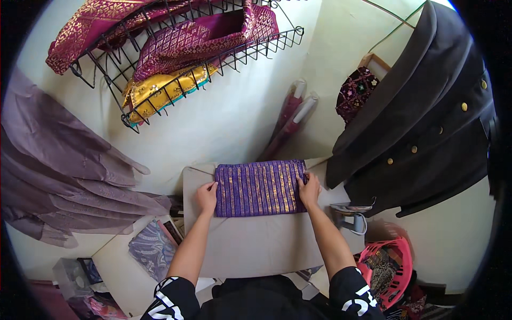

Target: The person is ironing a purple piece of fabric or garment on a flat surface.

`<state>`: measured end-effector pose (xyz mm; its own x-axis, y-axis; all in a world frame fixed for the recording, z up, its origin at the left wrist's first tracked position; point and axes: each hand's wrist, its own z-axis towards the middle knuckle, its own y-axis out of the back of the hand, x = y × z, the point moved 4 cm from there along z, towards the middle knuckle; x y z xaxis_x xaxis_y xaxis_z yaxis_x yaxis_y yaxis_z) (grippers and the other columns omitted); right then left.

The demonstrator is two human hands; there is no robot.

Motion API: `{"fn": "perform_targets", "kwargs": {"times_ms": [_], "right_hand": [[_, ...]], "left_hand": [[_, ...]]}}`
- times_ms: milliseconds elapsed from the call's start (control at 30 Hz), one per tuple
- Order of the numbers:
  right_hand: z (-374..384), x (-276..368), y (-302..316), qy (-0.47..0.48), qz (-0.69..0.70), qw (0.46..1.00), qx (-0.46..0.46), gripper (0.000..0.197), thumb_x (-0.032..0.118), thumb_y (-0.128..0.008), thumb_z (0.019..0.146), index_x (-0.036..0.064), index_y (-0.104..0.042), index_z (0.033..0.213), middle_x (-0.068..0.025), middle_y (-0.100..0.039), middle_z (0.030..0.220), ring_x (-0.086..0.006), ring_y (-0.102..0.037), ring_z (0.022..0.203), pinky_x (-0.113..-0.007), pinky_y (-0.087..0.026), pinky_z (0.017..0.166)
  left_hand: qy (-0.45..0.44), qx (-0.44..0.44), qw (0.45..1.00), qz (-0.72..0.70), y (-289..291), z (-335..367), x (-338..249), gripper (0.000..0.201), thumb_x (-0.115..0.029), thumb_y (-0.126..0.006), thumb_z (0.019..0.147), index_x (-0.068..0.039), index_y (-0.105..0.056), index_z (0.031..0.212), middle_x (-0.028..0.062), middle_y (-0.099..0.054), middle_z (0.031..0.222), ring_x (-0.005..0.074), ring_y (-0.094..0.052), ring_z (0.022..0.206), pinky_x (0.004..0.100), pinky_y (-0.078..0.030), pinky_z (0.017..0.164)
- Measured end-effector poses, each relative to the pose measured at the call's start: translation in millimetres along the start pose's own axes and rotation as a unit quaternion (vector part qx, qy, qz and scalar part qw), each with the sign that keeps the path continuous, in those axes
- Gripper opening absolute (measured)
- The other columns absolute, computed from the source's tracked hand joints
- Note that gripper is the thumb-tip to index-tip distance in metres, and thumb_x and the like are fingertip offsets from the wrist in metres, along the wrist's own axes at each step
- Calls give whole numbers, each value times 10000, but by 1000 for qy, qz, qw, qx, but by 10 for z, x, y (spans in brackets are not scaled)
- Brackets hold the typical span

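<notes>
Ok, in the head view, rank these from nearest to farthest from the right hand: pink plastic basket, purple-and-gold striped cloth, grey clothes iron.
1. Purple-and-gold striped cloth: touched at its right edge by the right hand.
2. Grey clothes iron: just right of the hand, at the board's edge.
3. Pink plastic basket: farther right, below the board.

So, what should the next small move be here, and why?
Probably a light outward tug to straighten the striped purple cloth: it lies spread on the grey-covered board, with the left hand at its left edge and the right hand at its right edge.
</notes>
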<state>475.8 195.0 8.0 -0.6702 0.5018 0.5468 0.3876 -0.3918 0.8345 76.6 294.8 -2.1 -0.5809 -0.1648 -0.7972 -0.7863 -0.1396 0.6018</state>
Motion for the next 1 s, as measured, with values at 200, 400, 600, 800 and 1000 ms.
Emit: {"fn": "perform_targets", "kwargs": {"times_ms": [200, 400, 600, 800, 1000], "right_hand": [[202, -110, -110, -87, 26, 996, 3, 328, 310, -738, 897, 102, -703, 1149, -110, -675, 1144, -335, -614, 1142, -570, -403, 997], [281, -147, -185, -74, 72, 995, -12, 255, 279, -770, 868, 77, -741, 1020, -109, -718, 1012, -318, -664, 1036, -528, -426, 963], [455, -201, -185, -116, 145, 982, 19, 268, 280, -802, 834, 31, -737, 907, -136, -743, 886, -316, -703, 926, -427, -517, 834], [381, -113, -76, -109, 31, 993, 10, 317, 355, -777, 850, 77, -735, 997, -116, -757, 1010, -312, -700, 1022, -560, -432, 969], [253, 0, 44, -94, -35, 993, 60, 429, 388, -680, 937, 29, -644, 1168, -203, -685, 1206, -398, -584, 1224, -674, -332, 1023]], "left_hand": [[1, -10, 999, 40, -102, 139, -40, 288, -311, -762, 881, -72, -791, 1039, 123, -777, 930, 253, -754, 853, 362, -558, 785], [34, -20, 998, 44, -100, 201, 76, 276, -296, -792, 858, -75, -793, 1025, 96, -784, 915, 222, -752, 840, 329, -556, 778], [5, 3, 998, -60, -184, 262, 71, 284, -295, -791, 864, -60, -787, 1025, 98, -781, 887, 217, -752, 833, 324, -554, 772], [12, -13, 999, -47, -234, 296, 106, 306, -305, -772, 879, -22, -778, 997, 148, -769, 864, 199, -742, 788, 331, -548, 750], [29, 29, 999, -15, -149, 279, 240, 360, -373, -771, 864, -33, -780, 981, 158, -766, 872, 258, -746, 786, 367, -540, 725]]}}
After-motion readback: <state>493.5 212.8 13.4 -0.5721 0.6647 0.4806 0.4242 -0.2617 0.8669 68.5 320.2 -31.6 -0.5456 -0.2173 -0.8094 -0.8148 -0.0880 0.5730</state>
